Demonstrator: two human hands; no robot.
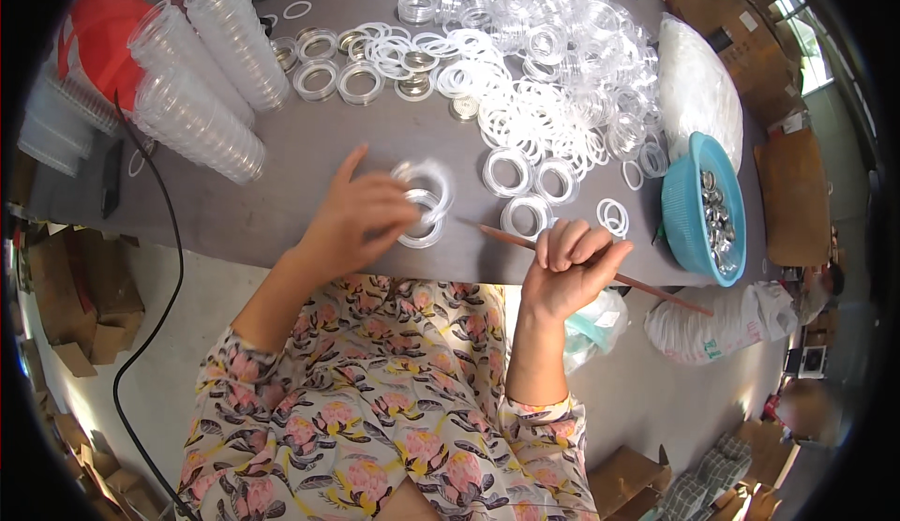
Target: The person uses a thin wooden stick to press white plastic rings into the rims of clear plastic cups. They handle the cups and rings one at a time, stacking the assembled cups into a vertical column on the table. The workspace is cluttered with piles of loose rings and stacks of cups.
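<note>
Thin stick (506, 237) in right hand (574, 263), left hand (361, 213) near clear rings (438, 228)

This looks like a small assembly workshop: clear round plastic pieces (516, 15) are heaped beside flat white rings (525, 122) toward the grey-brown table's (309, 169) far edge, nested stacks of clear plastic cups (202, 122) fill its left end, and a blue oval plastic basket (677, 204) of small silvery metal pieces (717, 216) sits by its right edge. Open brown cardboard boxes (82, 286) stand beyond the near left corner.
</note>
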